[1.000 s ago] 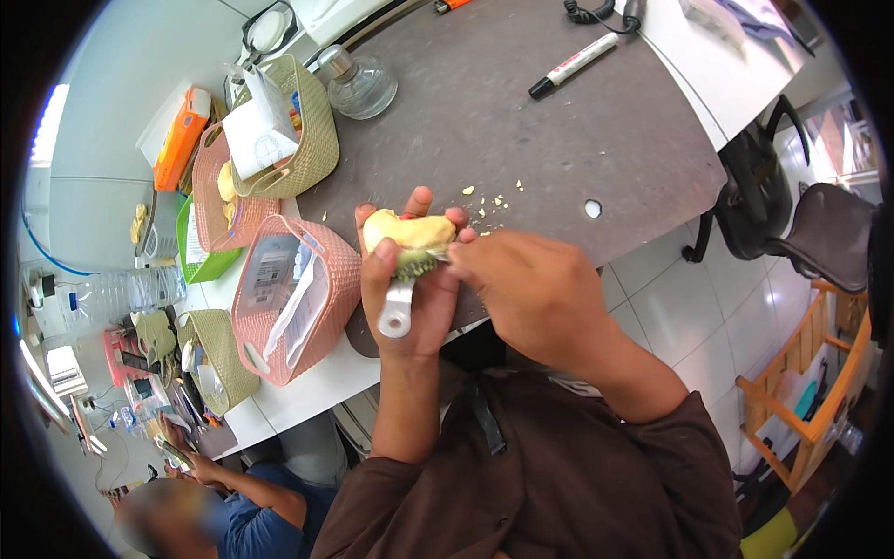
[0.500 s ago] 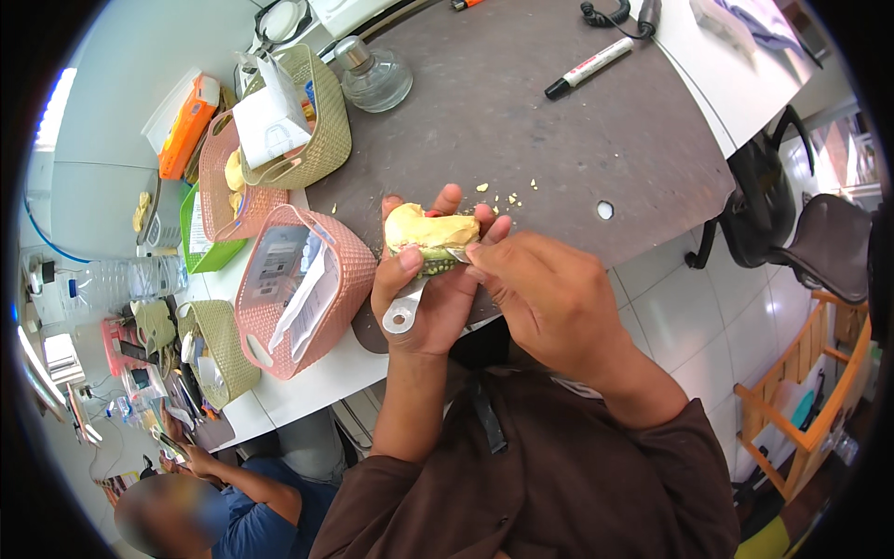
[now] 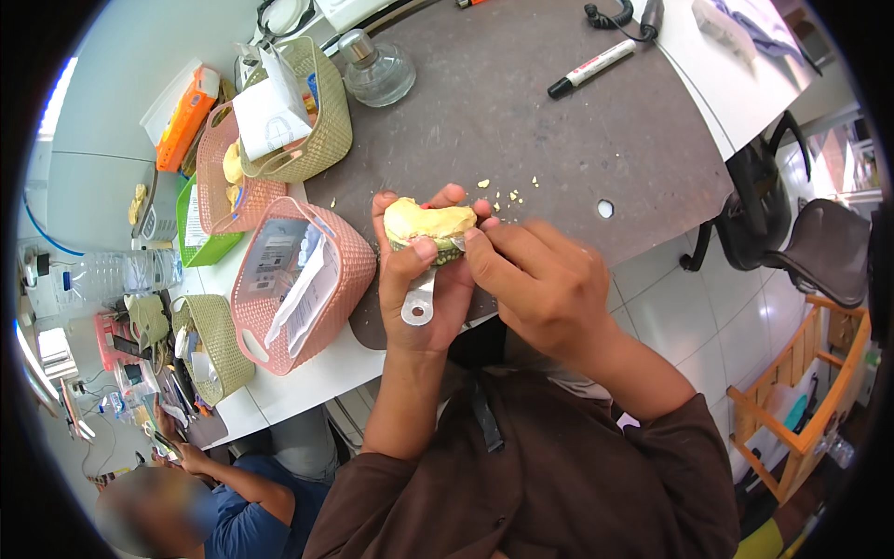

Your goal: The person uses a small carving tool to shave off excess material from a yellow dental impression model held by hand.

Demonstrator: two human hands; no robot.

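And nearest to you, a metal handle (image 3: 424,288) lies against the palm of your left hand (image 3: 445,300), its holed end pointing back at the wrist. That grip is closed around a green dimpled layer (image 3: 449,253) with a yellow piece (image 3: 428,222) on top, thumb on the near side, fingers behind; probably so the load sits steady while its upper face stays exposed.

In comes the right-hand side: your right hand (image 3: 549,279) has a narrow grip, pinching what looks like a thin metal tool (image 3: 458,244), mostly hidden, at the right end of the yellow piece. The close pinch seems meant for fine control.

Just beyond, yellow crumbs (image 3: 498,196) dot the worktop (image 3: 521,130). To the left, a pink basket (image 3: 356,265) holds papers (image 3: 303,298) upright, likely to keep them together. Farther out, a glass bottle (image 3: 382,79) stands by the baskets, and a marker (image 3: 594,67) lies well apart from your hands.
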